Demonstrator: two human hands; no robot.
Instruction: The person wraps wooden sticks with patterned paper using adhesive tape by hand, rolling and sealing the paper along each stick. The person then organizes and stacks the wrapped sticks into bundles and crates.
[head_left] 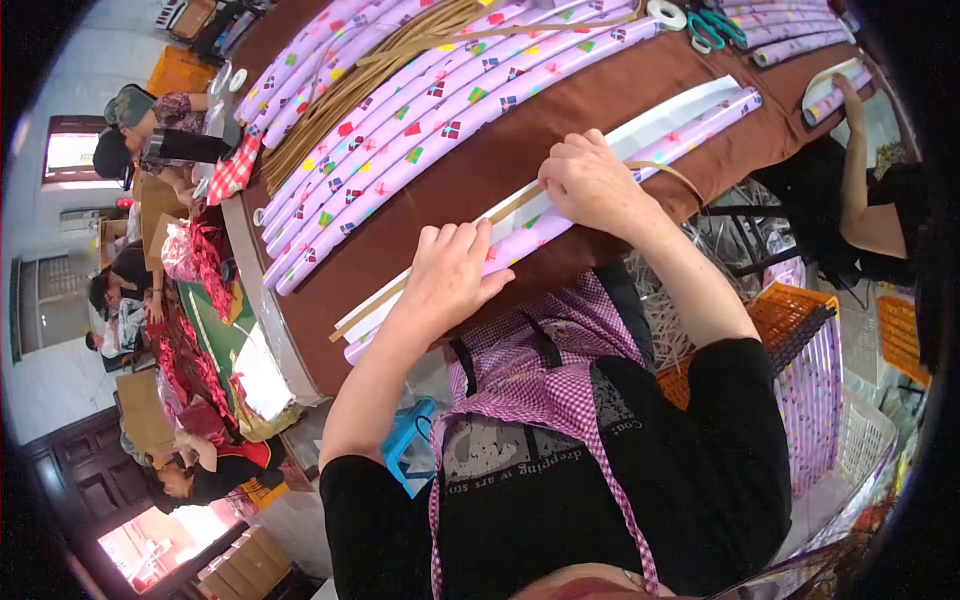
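A lilac gift-print wrapping paper roll (715, 115), its white-backed edge partly unrolled, lies across the brown-covered table (600, 90) before me. A thin tan strip (372, 316) runs along the white edge. My left hand (450, 275) is bent over the roll and strip, with its thumb on the printed side. Farther right, my right hand (590, 185) is closed around the strip, whose loose end curves out beyond it. The fingertips of the right hand are partly hidden.
Finished-looking lilac rolls (400, 170) lie behind, under a bundle of tan strips (345, 105). Green scissors (712, 30) and a white tape roll (667, 14) sit at the far edge. A co-worker's hand (852, 95) holds another roll at right. An orange crate (790, 318) stands below.
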